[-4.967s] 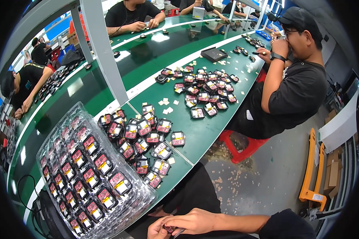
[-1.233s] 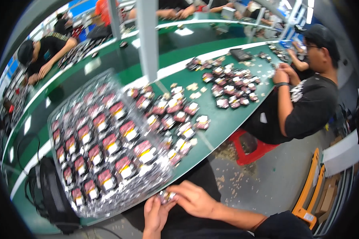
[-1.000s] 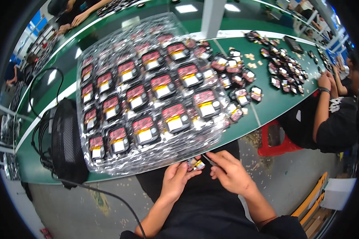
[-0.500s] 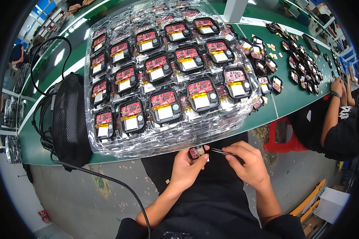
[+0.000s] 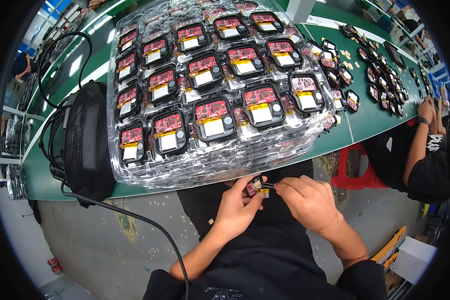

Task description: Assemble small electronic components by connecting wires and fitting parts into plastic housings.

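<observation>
Over my lap, just below the table edge, my left hand [image 5: 238, 209] grips a small black device housing [image 5: 250, 189] with a red circuit board. A battery piece with yellow tape [image 5: 264, 193] sticks out at its lower right side. My right hand [image 5: 309, 202] pinches thin metal tweezers [image 5: 269, 185], whose tips reach the housing beside a small pale piece [image 5: 257, 184]. Whether the tips grip that piece cannot be made out. In front of me, a stack of clear plastic trays [image 5: 150, 181] bears rows of similar housings [image 5: 214, 120] with red boards and white batteries.
A black mesh bag [image 5: 87, 142] stands left of the trays, and a black cable [image 5: 135, 216] hangs from it past my left arm. Loose housings [image 5: 385, 82] cover the green table [image 5: 335, 137] at right. A red stool [image 5: 354, 172] and a co-worker's arm [image 5: 419, 132] are further right.
My right hand and the tweezers have come closer to the housing, their tips now over it. The housing has turned in my left hand, and its yellow-taped piece now shows. The view has shifted slightly.
</observation>
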Action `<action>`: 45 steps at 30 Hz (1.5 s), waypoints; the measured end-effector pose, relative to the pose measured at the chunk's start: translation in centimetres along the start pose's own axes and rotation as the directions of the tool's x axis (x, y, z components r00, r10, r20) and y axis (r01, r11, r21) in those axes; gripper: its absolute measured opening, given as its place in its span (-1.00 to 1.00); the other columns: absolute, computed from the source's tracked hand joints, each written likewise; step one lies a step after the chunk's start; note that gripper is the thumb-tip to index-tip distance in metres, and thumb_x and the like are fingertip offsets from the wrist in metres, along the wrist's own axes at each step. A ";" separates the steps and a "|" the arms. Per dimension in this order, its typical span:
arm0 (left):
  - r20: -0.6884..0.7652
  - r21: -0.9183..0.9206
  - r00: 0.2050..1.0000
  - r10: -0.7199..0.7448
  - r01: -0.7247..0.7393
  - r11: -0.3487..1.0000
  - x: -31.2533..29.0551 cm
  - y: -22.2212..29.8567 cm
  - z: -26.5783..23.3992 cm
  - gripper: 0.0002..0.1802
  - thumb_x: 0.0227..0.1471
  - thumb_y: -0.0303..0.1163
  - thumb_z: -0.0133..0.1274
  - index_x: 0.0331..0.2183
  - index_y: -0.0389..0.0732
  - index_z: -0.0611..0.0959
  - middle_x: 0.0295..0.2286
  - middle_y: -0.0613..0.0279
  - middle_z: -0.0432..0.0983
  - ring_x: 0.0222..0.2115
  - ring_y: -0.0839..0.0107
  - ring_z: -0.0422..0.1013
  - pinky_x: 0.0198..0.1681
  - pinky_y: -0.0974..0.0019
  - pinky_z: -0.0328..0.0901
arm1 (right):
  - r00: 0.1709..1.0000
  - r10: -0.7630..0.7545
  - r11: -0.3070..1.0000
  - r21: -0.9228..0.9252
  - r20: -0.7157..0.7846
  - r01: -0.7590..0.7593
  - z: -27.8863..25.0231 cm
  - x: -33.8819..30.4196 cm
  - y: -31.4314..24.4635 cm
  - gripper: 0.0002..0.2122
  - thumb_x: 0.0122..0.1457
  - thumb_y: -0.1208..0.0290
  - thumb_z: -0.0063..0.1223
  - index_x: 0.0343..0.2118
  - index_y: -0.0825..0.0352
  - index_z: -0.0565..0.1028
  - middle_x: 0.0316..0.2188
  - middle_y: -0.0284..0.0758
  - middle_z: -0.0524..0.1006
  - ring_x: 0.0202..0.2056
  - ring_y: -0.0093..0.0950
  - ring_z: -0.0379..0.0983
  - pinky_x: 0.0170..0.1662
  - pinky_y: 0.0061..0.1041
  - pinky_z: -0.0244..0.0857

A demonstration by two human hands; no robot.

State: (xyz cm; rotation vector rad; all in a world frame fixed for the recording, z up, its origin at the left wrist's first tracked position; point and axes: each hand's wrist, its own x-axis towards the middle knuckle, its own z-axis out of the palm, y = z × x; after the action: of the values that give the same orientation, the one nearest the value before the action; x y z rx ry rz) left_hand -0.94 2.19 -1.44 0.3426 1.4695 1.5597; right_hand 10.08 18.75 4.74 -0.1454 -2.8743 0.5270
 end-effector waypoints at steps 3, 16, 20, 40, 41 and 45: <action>0.038 -0.085 0.999 -0.003 0.007 0.996 0.0 -0.2 -0.6 -0.42 0.19 -0.72 0.09 0.22 -0.32 0.41 0.05 0.08 0.53 -0.14 0.47 0.53 -0.25 0.43 0.50 | 0.999 0.012 0.997 0.080 0.034 -0.014 0.0 0.4 0.8 -0.85 0.05 0.48 0.26 -0.28 0.28 0.65 -0.35 -0.38 0.65 -0.44 -0.39 0.57 -0.42 -0.39 0.48; 0.053 -0.031 0.997 -0.055 0.057 0.998 -0.3 0.7 -0.6 -0.41 0.17 -0.74 0.10 0.22 -0.32 0.44 0.05 0.04 0.54 -0.13 0.44 0.55 -0.19 0.39 0.54 | 0.998 -0.051 0.995 0.083 0.036 0.048 -0.5 0.2 1.1 -0.82 0.00 0.51 0.24 -0.29 0.27 0.64 -0.31 -0.40 0.65 -0.46 -0.44 0.56 -0.44 -0.44 0.47; 0.036 0.022 0.997 -0.064 0.063 0.998 -0.3 0.9 -0.4 -0.41 0.17 -0.74 0.09 0.23 -0.32 0.43 0.06 0.04 0.54 -0.14 0.45 0.56 -0.16 0.38 0.55 | 0.993 -0.112 0.993 -0.019 0.034 0.113 -0.6 0.5 0.8 -0.81 -0.02 0.47 0.21 -0.29 0.29 0.63 -0.32 -0.41 0.63 -0.46 -0.47 0.53 -0.45 -0.46 0.46; 0.163 -0.064 0.985 -0.050 0.061 0.996 -0.3 0.1 -1.9 -0.39 0.16 -0.73 0.14 0.23 -0.35 0.42 0.04 0.00 0.54 -0.11 0.38 0.55 -0.17 0.35 0.56 | 0.994 0.008 0.902 0.429 0.112 -0.056 1.3 0.4 3.1 -0.90 0.07 0.55 0.30 -0.32 0.32 0.66 -0.33 -0.32 0.67 -0.34 -0.30 0.62 -0.29 -0.34 0.50; 0.167 -0.107 0.985 -0.052 0.070 0.992 -0.3 0.1 -1.9 -0.39 0.17 -0.71 0.14 0.23 -0.35 0.42 0.04 -0.01 0.54 -0.11 0.37 0.56 -0.17 0.34 0.56 | 0.994 0.030 0.863 0.500 0.107 -0.080 1.4 0.3 3.2 -0.91 0.09 0.56 0.30 -0.32 0.35 0.66 -0.33 -0.29 0.67 -0.34 -0.28 0.62 -0.27 -0.35 0.50; 0.187 -0.172 0.981 -0.052 0.085 0.981 -0.3 0.4 -2.1 -0.39 0.18 -0.68 0.15 0.24 -0.34 0.41 0.03 -0.02 0.55 -0.11 0.35 0.57 -0.17 0.34 0.56 | 0.964 0.140 0.774 0.583 0.225 -0.249 0.6 0.2 3.1 -0.91 0.10 0.57 0.30 -0.32 0.38 0.67 -0.34 -0.24 0.67 -0.34 -0.27 0.63 -0.27 -0.37 0.49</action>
State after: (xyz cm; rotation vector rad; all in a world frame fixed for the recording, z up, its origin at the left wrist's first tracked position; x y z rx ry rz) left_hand -2.54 0.72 -1.52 0.3161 1.1799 1.5490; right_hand 9.88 21.46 3.09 -0.3044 -2.6838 1.5429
